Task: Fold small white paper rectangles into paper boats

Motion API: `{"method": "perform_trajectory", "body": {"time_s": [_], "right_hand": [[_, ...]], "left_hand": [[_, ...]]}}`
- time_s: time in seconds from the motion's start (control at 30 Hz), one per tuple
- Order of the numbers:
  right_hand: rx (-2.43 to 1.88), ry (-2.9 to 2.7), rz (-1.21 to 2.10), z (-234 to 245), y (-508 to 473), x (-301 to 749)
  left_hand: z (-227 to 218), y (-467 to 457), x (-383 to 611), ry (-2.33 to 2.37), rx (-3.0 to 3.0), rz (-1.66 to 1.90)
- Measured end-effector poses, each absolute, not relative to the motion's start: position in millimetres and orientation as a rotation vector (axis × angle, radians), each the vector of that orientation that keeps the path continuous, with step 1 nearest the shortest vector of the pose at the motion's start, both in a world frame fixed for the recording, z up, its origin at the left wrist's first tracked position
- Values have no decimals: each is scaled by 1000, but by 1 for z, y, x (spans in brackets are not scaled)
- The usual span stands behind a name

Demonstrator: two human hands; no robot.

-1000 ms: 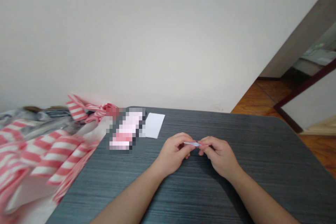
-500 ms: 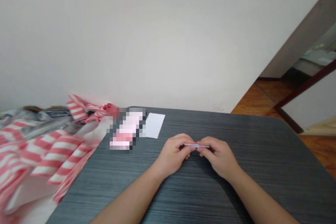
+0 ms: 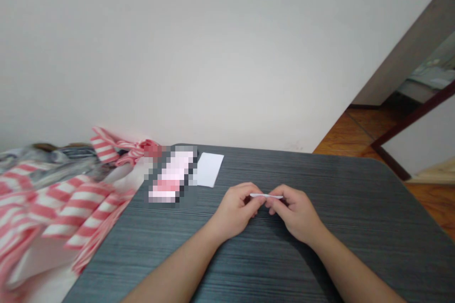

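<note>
A small piece of folded paper [image 3: 267, 195], white and seen nearly edge-on, is pinched between both hands above the table. My left hand [image 3: 239, 209] grips its left end between thumb and fingers. At the right end, my right hand [image 3: 295, 210] closes on it in the same way. The two hands nearly meet in the middle. Most of the paper's faces are hidden by the fingers and the viewing angle. Beyond the left hand, a stack or sheet of white paper [image 3: 210, 169] lies flat on the table.
The dark wood-grain table [image 3: 337, 199] stands against a pale wall [image 3: 227, 57]. A blurred-out pinkish rectangular object [image 3: 174, 175] lies at its back left. Red-and-white striped cloth [image 3: 85, 203] is heaped beyond the left edge. Wooden flooring [image 3: 341, 132] shows at right.
The folded paper has gone from slightly parted at its middle to pressed flatter, looking like a thin white strip. Both hands have stayed almost in place.
</note>
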State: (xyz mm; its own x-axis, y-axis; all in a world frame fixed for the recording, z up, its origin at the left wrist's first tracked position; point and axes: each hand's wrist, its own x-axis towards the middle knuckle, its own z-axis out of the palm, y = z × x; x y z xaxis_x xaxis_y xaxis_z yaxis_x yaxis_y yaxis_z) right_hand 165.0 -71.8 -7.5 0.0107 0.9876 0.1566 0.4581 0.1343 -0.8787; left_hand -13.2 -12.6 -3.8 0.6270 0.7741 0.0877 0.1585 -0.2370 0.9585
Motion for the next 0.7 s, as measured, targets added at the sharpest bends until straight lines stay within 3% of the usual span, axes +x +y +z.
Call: {"method": "perform_trajectory", "body": {"time_s": [0.7], "right_hand": [[-1496, -1671, 854, -5, -72, 166]], "left_hand": [[-7, -11, -13, 802, 1792, 691]]}}
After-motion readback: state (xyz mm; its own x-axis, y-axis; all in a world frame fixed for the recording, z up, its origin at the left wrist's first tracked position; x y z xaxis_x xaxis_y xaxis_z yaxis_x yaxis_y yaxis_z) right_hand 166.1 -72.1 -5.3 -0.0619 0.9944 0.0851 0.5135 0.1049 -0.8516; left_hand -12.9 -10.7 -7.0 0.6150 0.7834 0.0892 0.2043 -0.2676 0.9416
